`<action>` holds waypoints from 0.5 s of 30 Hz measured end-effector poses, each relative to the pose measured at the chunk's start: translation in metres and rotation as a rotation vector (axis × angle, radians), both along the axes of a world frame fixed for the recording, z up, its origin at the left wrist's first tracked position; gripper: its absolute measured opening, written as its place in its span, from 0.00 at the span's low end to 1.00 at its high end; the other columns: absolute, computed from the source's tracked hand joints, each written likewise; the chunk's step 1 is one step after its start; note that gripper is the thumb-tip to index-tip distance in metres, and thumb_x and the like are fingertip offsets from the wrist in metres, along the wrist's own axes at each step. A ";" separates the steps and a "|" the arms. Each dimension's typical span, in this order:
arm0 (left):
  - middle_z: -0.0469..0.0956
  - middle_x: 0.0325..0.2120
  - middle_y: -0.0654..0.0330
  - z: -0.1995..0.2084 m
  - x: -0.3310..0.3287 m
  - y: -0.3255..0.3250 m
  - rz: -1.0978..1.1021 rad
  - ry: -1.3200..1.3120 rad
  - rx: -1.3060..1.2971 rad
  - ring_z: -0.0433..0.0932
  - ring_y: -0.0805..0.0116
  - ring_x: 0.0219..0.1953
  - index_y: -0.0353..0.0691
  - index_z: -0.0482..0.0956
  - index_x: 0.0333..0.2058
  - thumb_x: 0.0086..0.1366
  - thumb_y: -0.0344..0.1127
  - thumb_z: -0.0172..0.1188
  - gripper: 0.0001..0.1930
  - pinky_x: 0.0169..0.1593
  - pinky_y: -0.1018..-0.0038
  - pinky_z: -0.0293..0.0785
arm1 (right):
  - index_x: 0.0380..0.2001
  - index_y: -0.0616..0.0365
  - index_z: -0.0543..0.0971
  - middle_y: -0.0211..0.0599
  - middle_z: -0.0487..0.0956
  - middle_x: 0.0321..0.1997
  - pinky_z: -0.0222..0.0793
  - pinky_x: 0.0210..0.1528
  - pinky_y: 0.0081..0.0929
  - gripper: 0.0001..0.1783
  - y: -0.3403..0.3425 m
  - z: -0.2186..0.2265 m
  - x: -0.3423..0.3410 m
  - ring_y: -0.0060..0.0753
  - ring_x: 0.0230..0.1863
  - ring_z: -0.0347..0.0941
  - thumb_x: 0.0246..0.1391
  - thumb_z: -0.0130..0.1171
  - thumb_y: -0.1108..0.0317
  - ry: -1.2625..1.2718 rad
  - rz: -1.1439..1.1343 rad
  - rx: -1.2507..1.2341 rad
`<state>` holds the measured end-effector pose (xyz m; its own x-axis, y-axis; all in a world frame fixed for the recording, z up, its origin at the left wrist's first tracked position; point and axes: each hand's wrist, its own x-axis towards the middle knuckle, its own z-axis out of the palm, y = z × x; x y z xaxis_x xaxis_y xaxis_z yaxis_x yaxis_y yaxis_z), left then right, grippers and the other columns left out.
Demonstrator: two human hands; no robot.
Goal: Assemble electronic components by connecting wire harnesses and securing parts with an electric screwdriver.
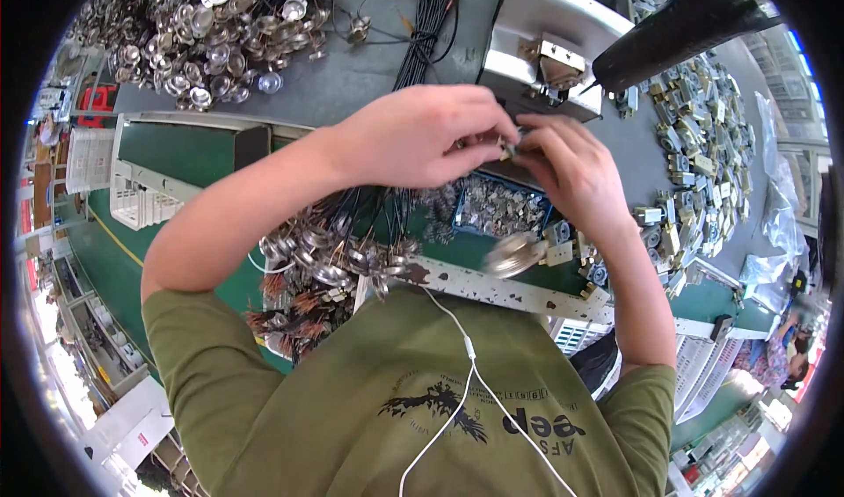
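My left hand and my right hand meet over the bench, with thumbs and fingers pinched together. Between their fingertips is a small metal part, largely covered by the fingers. Below them hangs a round silvery metal cup, smeared by motion; I cannot tell what it is joined to. A blue tray of tiny metal pieces lies just under the hands. Beyond the fingertips stands a metal fixture on a pale box-shaped machine.
Shiny metal cups on black wires pile up at the far left. A wire bundle runs beside them. Several small boxy metal-and-plastic parts spread over the right. A black cylindrical tool juts in above. More wired cups hang near the front edge.
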<state>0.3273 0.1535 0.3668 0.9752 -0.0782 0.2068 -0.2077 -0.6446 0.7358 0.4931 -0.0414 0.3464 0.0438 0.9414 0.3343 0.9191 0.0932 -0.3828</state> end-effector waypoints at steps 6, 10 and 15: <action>0.79 0.37 0.57 -0.002 0.005 0.003 -0.015 -0.024 0.015 0.81 0.64 0.38 0.36 0.81 0.46 0.67 0.29 0.63 0.10 0.39 0.71 0.79 | 0.45 0.53 0.82 0.36 0.80 0.46 0.75 0.48 0.41 0.16 -0.003 -0.007 -0.001 0.46 0.47 0.77 0.50 0.67 0.74 -0.078 -0.138 0.004; 0.79 0.36 0.57 -0.003 0.013 0.002 -0.043 -0.030 0.033 0.81 0.63 0.37 0.37 0.81 0.46 0.67 0.30 0.63 0.11 0.40 0.70 0.79 | 0.43 0.49 0.84 0.34 0.81 0.45 0.76 0.47 0.37 0.16 -0.003 -0.015 0.000 0.43 0.43 0.77 0.49 0.69 0.73 -0.113 -0.153 0.078; 0.79 0.34 0.56 -0.012 0.012 0.000 -0.014 -0.060 0.051 0.81 0.62 0.35 0.36 0.80 0.46 0.66 0.30 0.62 0.10 0.41 0.69 0.80 | 0.57 0.61 0.78 0.52 0.76 0.61 0.78 0.49 0.32 0.26 -0.046 0.034 -0.045 0.38 0.49 0.80 0.54 0.69 0.74 1.370 -0.095 0.060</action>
<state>0.3392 0.1534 0.3545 0.9600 -0.1042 0.2599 -0.2598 -0.6777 0.6879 0.4477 -0.0870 0.3805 0.4315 0.9020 0.0118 -0.1833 0.1005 -0.9779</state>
